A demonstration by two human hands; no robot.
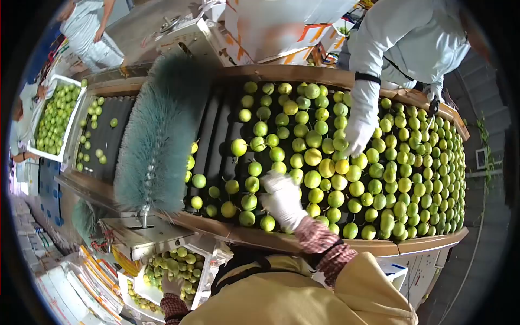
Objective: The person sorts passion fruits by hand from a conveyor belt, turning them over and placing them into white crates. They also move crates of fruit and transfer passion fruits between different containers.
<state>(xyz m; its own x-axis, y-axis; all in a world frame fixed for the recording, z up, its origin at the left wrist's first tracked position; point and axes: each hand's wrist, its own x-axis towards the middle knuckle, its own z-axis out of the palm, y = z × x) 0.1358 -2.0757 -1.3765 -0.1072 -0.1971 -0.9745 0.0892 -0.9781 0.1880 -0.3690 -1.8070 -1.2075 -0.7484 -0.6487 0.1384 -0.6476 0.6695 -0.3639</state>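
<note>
Rows of round green-yellow fruits, some with short stems, lie on a dark roller conveyor. My right hand, in a white glove with a plaid sleeve, reaches over the near half of the rollers among the fruits. Its fingers are smeared by motion, and I cannot see whether a fruit is in them. At the lower left, my left hand is low at a white crate that holds similar fruits. That hand is small and dim in view, so its grip does not show.
Across the conveyor, a co-worker's white-gloved hand touches the fruits. A big teal roller brush spans the belt at left. Beyond it stand a white crate of fruits and other people. Brown rails edge the conveyor.
</note>
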